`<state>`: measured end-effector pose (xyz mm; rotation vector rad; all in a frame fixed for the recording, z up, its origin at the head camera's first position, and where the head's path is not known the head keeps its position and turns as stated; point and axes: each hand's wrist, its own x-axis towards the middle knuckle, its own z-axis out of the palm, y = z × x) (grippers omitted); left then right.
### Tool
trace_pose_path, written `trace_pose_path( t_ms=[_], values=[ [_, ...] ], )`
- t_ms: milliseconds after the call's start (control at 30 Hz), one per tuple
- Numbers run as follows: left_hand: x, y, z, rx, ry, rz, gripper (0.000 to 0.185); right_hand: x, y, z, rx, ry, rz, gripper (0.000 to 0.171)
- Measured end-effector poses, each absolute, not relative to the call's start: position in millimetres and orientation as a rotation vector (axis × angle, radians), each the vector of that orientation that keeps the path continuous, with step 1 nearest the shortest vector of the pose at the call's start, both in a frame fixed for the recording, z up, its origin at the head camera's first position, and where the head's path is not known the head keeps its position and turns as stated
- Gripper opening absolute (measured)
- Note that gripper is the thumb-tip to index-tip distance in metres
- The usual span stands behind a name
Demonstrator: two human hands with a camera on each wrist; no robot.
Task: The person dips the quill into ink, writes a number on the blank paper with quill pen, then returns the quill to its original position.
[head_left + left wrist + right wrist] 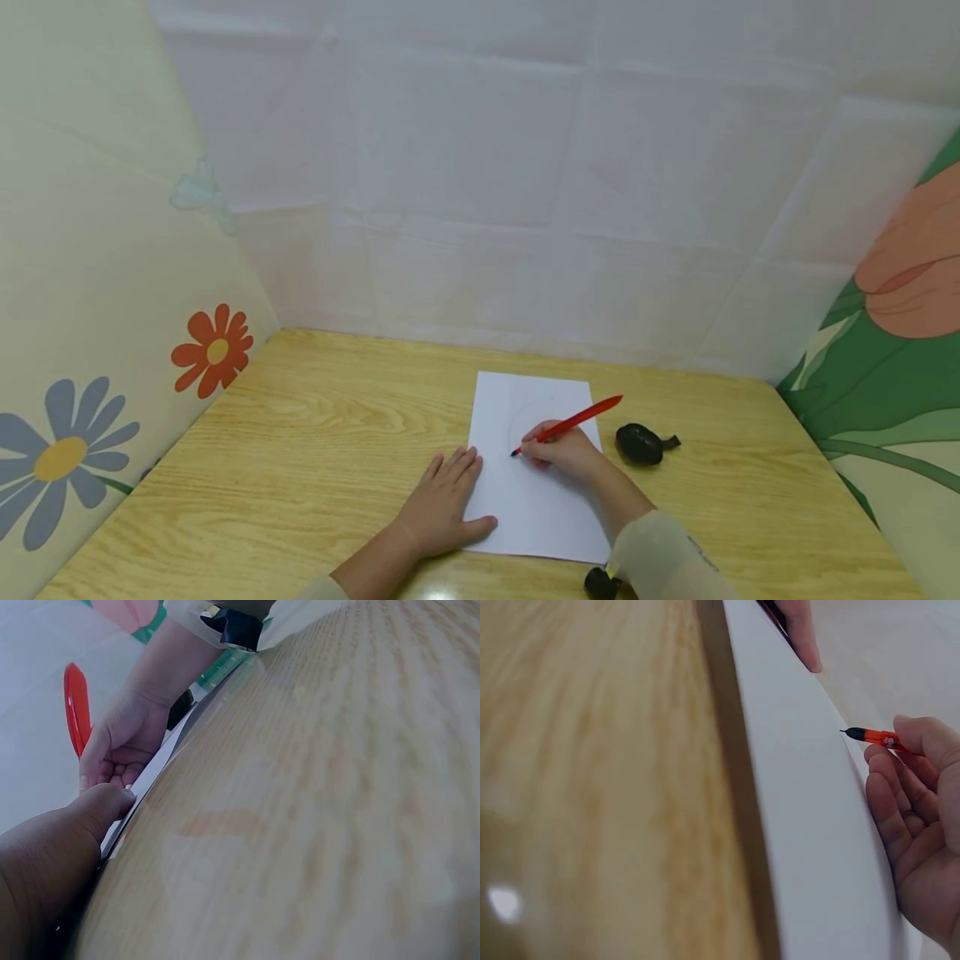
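A white sheet of paper (536, 492) lies on the wooden table (315, 442), with a faint curved line on its upper half. My right hand (562, 452) grips a red pen (573, 422) whose dark tip touches the sheet. In the right wrist view the pen (875, 736) tip sits on the paper (810, 817) beside my curled fingers (900, 817). My left hand (442, 500) lies flat with straight fingers, thumb pressing the sheet's left edge. The left wrist view shows that thumb (97, 810) on the paper edge (150, 776) and the pen (76, 705) behind.
A black oval object (640, 442) lies on the table right of the paper. Another small black object (602, 582) sits at the near edge by my right sleeve. Flower-printed panels stand left and right, and a pale sheet covers the back wall.
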<state>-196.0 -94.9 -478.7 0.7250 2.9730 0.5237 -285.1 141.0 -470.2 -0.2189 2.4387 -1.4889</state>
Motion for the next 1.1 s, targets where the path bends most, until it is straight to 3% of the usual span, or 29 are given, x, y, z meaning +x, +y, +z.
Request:
trace_pose_path(
  t_ms=[1100],
  values=[
    [-199, -94, -481, 0.711, 2.977, 0.512, 0.090, -275, 148, -467, -0.259, 2.416, -1.430, 0.020]
  ],
)
